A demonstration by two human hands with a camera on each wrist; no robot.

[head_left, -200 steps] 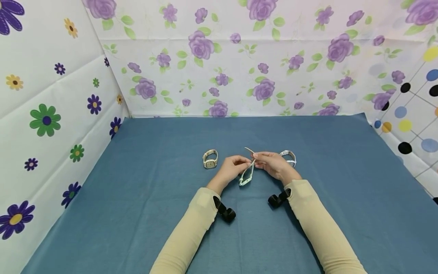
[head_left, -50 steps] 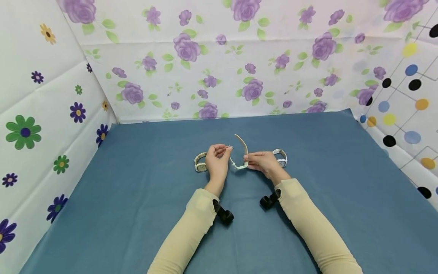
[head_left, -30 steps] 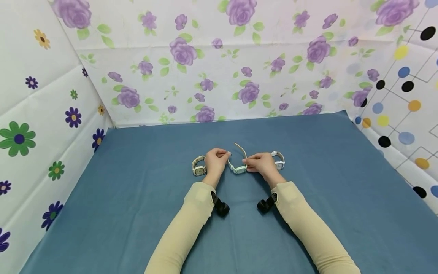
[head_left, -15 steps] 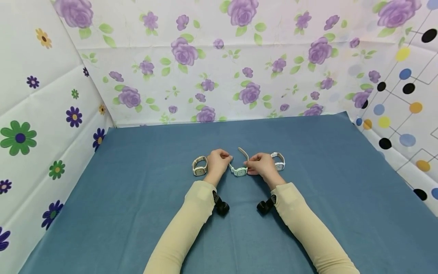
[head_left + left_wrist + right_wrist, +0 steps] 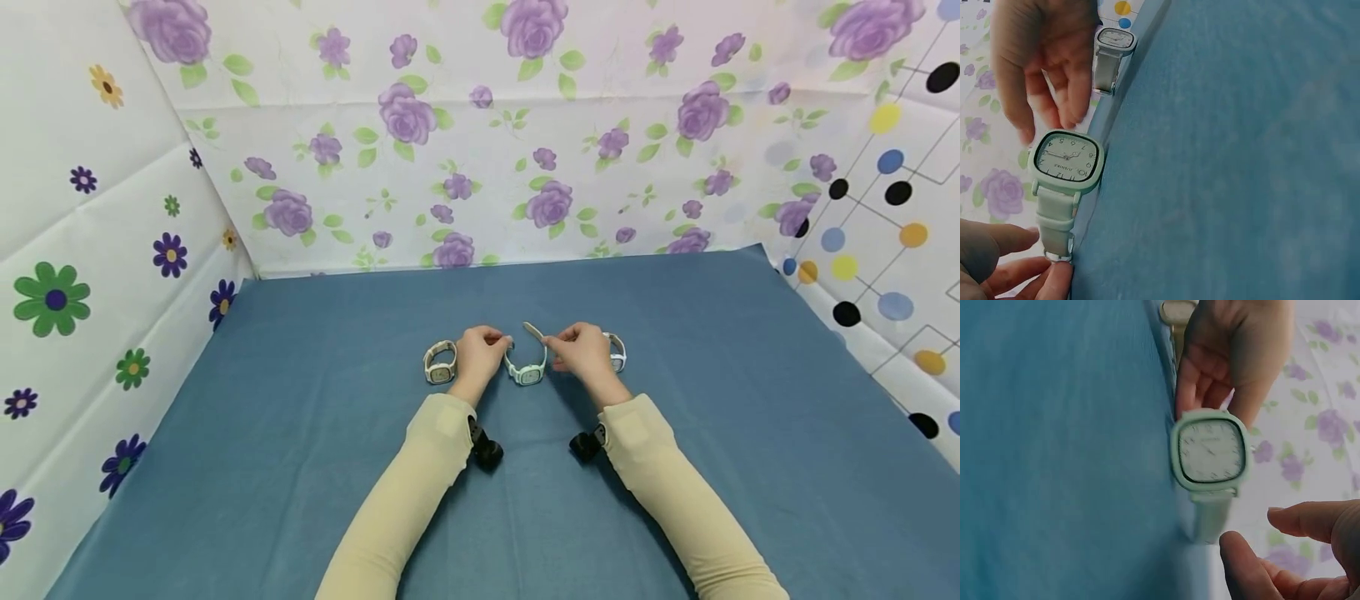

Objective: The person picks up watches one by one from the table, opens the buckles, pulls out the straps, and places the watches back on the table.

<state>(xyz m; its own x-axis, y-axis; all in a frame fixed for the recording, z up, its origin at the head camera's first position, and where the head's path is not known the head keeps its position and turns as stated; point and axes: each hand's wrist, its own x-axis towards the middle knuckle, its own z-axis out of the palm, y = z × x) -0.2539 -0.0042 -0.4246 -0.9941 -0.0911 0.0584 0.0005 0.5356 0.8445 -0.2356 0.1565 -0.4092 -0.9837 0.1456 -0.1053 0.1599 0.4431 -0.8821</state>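
Buckle [image 5: 1058, 255] pinched in my left hand [image 5: 478, 357], my right hand [image 5: 587, 350] loose, fingertips parted near the strap [image 5: 533, 331], I have the green watch [image 5: 530, 377] between them, probably being set down; next calls for gentle release.

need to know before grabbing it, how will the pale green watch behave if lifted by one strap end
The pale green watch will probably flex: its thin strap curves rather than lying straight. Its case looks rigid and thick beside the strap, so most weight is likely there. The strap isn't closed into a loop, so the watch may swing open.
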